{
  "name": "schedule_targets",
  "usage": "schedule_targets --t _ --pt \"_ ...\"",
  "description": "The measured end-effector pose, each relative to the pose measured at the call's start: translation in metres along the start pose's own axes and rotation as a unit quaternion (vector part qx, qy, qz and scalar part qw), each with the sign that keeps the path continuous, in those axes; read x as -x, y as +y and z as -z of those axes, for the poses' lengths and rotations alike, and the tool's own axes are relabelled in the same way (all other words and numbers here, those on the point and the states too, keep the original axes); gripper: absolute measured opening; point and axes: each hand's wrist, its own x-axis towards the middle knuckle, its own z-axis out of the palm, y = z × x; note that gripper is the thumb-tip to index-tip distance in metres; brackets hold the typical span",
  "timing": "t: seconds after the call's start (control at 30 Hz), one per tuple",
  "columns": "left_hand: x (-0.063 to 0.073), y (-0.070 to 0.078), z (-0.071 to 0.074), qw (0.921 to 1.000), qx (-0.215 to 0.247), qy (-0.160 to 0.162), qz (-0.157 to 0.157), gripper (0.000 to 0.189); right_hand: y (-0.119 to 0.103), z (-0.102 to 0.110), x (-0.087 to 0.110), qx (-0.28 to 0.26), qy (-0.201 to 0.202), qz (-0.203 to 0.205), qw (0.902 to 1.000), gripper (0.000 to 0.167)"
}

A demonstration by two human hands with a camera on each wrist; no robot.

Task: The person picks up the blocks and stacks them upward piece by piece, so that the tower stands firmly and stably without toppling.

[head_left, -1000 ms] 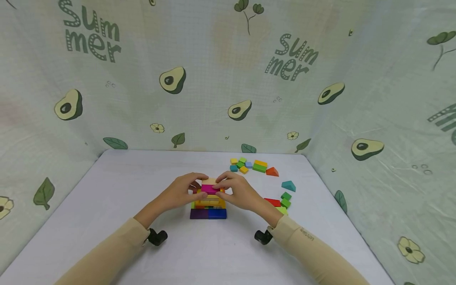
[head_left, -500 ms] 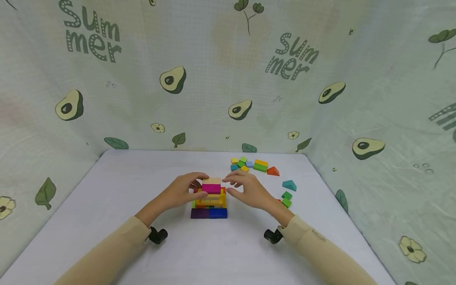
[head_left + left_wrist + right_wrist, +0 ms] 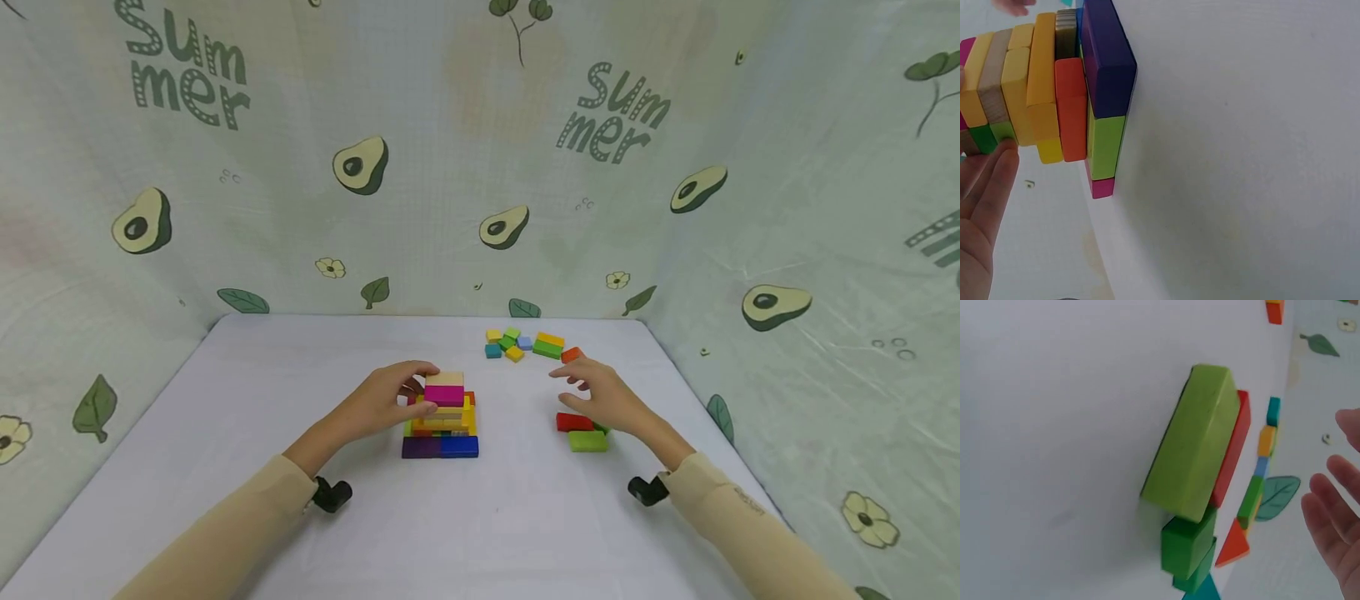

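A tower of coloured wooden blocks stands mid-table, with a purple and a blue block along its front base and magenta and cream blocks on top. My left hand holds the tower's upper left side, thumb at the front and fingers round toward the back. In the left wrist view, its fingertips touch the side of the tower near small green blocks. My right hand hovers over the loose blocks at the right, fingers spread and holding nothing. Below it lie a red block and a lime green block.
Farther back sits a group of small yellow, green and blue blocks, beside a yellow and green pair and an orange triangular block. Two dark green cubes and a teal block lie past the lime one. Patterned cloth surrounds the table.
My right hand has let go of the tower's top and moved right, over the loose blocks. The left hand has stayed on the tower.
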Motion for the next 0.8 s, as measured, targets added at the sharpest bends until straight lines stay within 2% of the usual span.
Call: schedule_targets --t 0.13,0.27,0.47,0.8 --pt "0.001 -0.001 0.001 1.0000 0.000 -0.001 0.001 0.060 0.018 0.001 0.013 0.022 -0.052 -0.019 0.9982 0.037" --pt "-0.001 -0.003 0.000 1.0000 0.003 -0.002 -0.005 0.060 0.032 0.001 0.023 0.039 -0.079 -0.003 0.9961 0.032" --pt "-0.001 -0.004 -0.001 1.0000 0.002 0.002 -0.003 0.060 0.045 -0.005 0.025 0.047 -0.075 0.038 0.9954 0.026" --pt "-0.001 -0.003 -0.002 1.0000 0.007 0.005 0.001 0.061 0.033 -0.012 0.018 0.053 -0.088 0.032 0.9942 0.029"
